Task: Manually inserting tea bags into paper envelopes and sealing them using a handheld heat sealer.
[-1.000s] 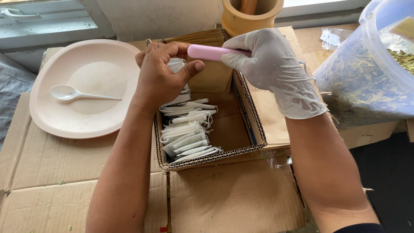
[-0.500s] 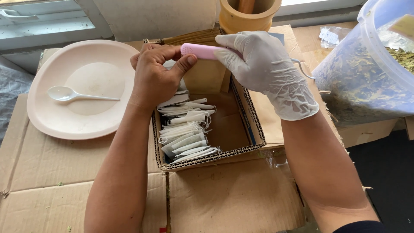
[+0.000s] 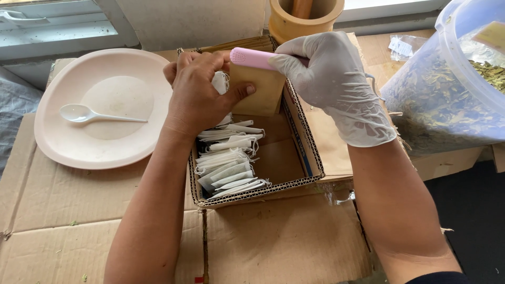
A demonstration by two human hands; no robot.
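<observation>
White plate [image 3: 63,142] with spoon [image 3: 89,114] sat far left. Left hand [image 3: 200,89], fingers pinched on a small white sachet [image 3: 220,83] over the cardboard box [image 3: 310,158]: light, limp, tearable; best held by an edge. Gloved right hand [image 3: 326,73] gripped the stiff pink tool [image 3: 252,57].

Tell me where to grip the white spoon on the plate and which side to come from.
Take the white spoon by its thin handle, which points right toward the box of white sachets. Come from above on that right side: the bowl lies left, and the handle's end rests on the pale plate with bare surface around it, nearest the left hand.
</observation>
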